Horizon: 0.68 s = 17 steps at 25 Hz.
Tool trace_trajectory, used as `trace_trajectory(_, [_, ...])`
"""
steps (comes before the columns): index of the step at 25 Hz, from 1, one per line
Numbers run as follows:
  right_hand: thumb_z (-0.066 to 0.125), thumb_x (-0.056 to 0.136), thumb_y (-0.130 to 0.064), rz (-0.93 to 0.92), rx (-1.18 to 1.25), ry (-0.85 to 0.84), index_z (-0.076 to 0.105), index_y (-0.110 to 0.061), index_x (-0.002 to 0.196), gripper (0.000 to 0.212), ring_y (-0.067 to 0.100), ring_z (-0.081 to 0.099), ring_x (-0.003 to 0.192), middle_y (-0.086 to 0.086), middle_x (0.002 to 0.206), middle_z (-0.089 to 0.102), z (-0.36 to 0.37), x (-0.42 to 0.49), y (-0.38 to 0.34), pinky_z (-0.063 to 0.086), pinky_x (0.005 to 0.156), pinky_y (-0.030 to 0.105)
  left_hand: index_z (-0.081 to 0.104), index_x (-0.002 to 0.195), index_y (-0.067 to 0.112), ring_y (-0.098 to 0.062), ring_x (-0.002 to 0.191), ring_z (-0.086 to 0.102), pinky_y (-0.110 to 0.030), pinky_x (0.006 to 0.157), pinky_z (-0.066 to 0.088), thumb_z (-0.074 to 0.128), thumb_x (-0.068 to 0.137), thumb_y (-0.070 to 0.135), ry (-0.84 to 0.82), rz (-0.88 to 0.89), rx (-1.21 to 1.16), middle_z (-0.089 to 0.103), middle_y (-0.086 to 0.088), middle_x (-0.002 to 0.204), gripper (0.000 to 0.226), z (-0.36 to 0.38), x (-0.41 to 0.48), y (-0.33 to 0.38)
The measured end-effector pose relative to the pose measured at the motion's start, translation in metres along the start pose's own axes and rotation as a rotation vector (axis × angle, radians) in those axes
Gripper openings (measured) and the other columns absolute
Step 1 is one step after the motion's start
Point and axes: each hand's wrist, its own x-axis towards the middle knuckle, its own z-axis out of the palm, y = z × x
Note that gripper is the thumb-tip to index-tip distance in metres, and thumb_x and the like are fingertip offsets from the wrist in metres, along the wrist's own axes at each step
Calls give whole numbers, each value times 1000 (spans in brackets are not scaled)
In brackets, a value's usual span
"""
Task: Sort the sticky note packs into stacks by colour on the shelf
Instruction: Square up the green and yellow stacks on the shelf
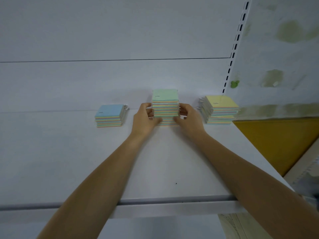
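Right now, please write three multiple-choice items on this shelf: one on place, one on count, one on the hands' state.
1. The green-topped stack stands: A in the middle; B at the left end; C at the right end.
2. Stacks on the shelf: A two; B three; C four.
3. The left hand and right hand: A hang idle; B lie flat; C grip the green-topped stack.
Key: A, blue-topped stack left, yellow-topped stack right; B, three show; C, fingers curl round its sides.
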Motion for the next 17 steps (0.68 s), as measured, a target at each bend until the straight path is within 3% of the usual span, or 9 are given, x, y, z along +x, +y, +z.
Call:
trace_trajectory(4, [58,81,-1,-11,-39,33,52,-5,120,40,22,59,109,11,116,64,-2,-2,-1,38,82,21,45,124,3,-26,99,64,-23,82,44,72,73,3,65,27,52,66,-17,113,58,0,-3,1])
trace_trajectory(10, [57,85,-10,-25,-31,56,56,-5,118,33,21,62,104,10,114,66,-2,-3,-2,44,86,22,47,124,6,-22,98,64,-24,84,45,72,76,15,56,38,54,66,-13,114,55,-2,-4,2])
trace_trajectory(14, [51,91,-16,-18,-25,72,58,-6,117,29,19,62,105,9,114,67,-2,-2,-3,35,76,9,51,121,6,-24,100,66,-26,85,47,68,81,22,62,53,46,68,-15,112,47,-3,-1,0])
trace_trajectory(17, [55,89,-17,52,-17,35,51,-5,125,39,19,60,109,8,118,63,-4,0,-2,38,84,14,49,124,6,-24,104,64,-31,91,48,70,79,23,31,18,51,65,-12,114,53,-4,1,0])
